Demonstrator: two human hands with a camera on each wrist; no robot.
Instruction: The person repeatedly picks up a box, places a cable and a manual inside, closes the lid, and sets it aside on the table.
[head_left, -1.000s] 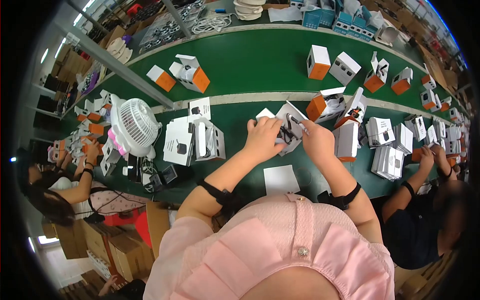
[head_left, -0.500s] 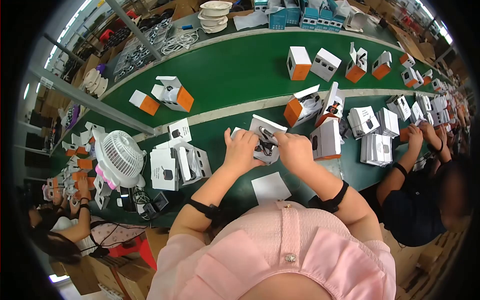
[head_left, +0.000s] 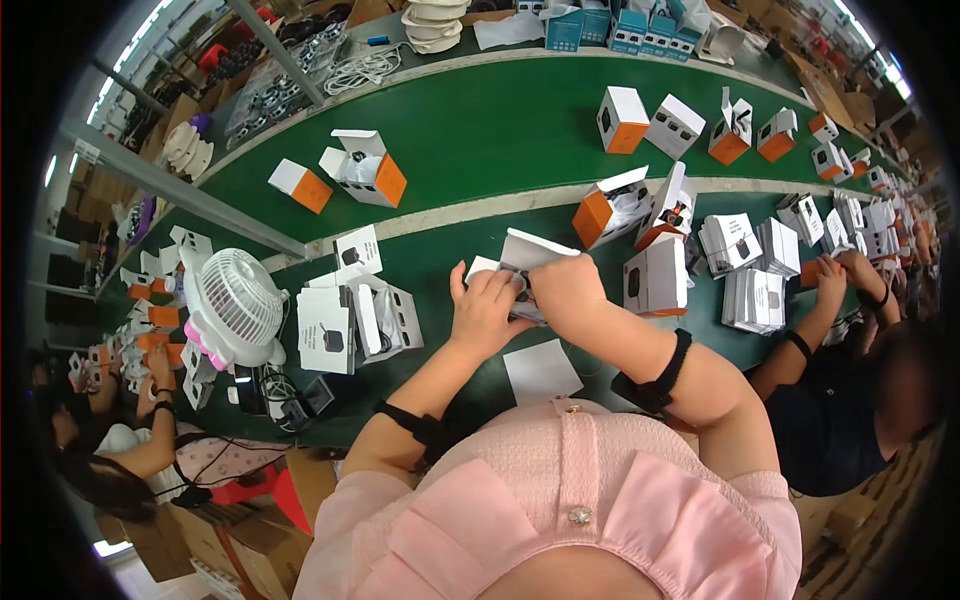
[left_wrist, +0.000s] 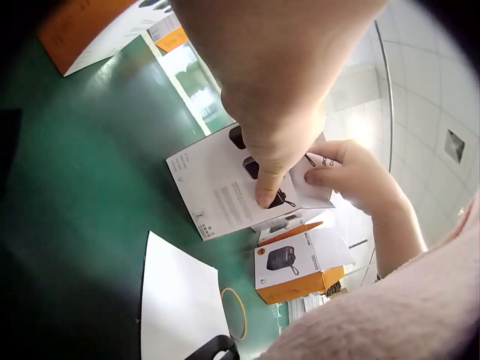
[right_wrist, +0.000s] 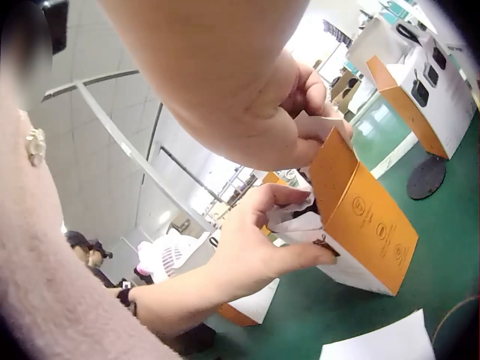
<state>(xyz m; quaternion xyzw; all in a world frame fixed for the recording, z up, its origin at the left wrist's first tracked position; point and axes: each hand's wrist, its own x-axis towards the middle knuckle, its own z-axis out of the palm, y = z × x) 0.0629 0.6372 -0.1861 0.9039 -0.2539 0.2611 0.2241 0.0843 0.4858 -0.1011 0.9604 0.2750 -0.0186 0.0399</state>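
An open white-and-orange box (head_left: 535,250) (left_wrist: 217,180) (right_wrist: 371,232) stands between the two hands, tilted. The left hand (head_left: 485,308) (left_wrist: 277,146) (right_wrist: 240,247) grips it, thumb on an outer side and fingers over the open top. At the opening, the right hand (head_left: 568,292) (left_wrist: 360,176) (right_wrist: 277,120) has curled fingers round a white flap at the edge, as both wrist views show. White wrapping (right_wrist: 296,225) and something dark show inside, mostly covered by the fingers.
A white sheet (head_left: 542,372) lies just nearer the body. Left are an open box (head_left: 390,320), printed papers (head_left: 325,330) and a white fan (head_left: 238,300); right are more boxes (head_left: 655,278) and booklet stacks (head_left: 752,298). Other people sit at both sides.
The right hand has moved inward over the box opening, its forearm swung left, and covers the dark cable seen before. The left hand keeps its grip. The head view has shifted.
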